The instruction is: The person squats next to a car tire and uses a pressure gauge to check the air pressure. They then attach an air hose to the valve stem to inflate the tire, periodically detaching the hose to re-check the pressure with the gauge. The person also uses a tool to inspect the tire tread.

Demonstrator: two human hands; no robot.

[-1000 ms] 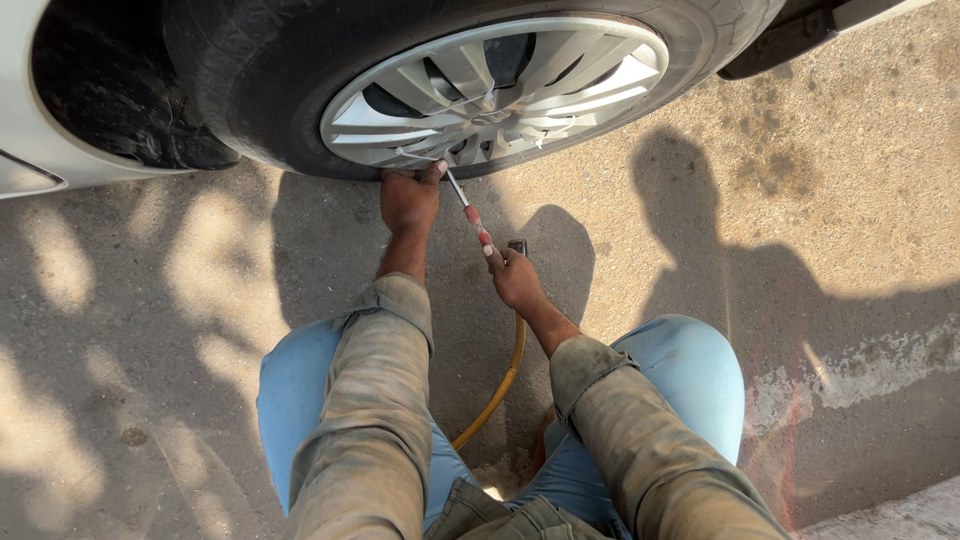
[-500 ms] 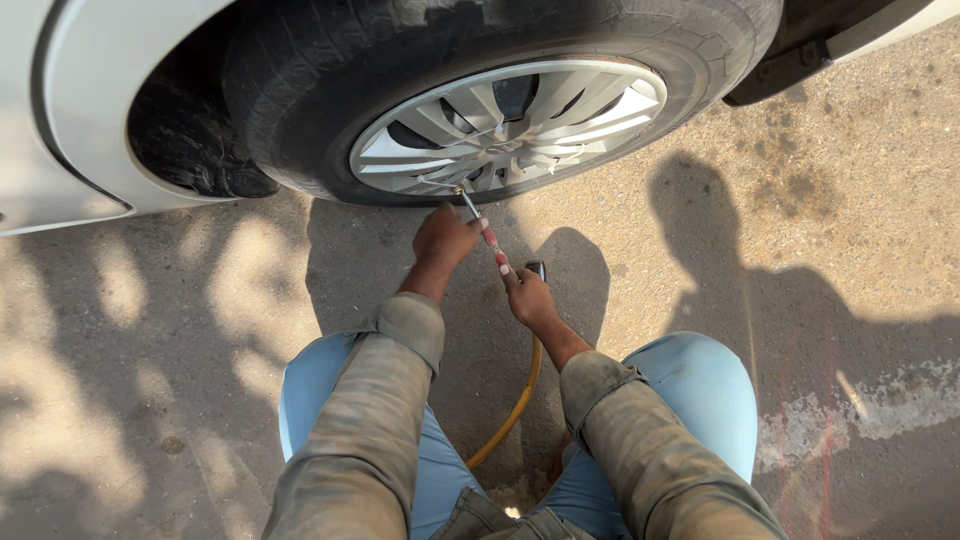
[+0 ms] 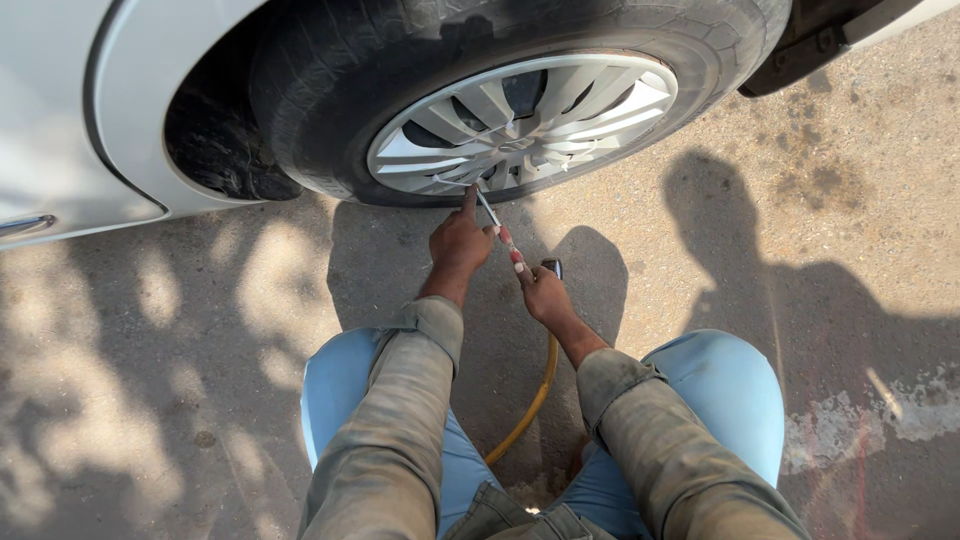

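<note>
The left hand [image 3: 458,240] guides the chuck [image 3: 492,213] to the wheel [image 3: 520,115], one finger out. The right hand [image 3: 543,293] grips the inflator handle [image 3: 551,268], its hose [image 3: 530,400] trailing back. The chuck seems seated on the valve; filling looks underway, removal left.

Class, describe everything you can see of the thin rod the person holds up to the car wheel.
The rod is a slim, straight metal-looking stem with red and white bands along its lower part. It slants from the right hand, which holds its lower end with a dark lever beside it, up to the silver wheel cover, where its tip meets the rim's lower edge. The left hand steadies its upper part, one finger pointing at the wheel. A yellow hose runs down from below the right hand between the knees.
</note>
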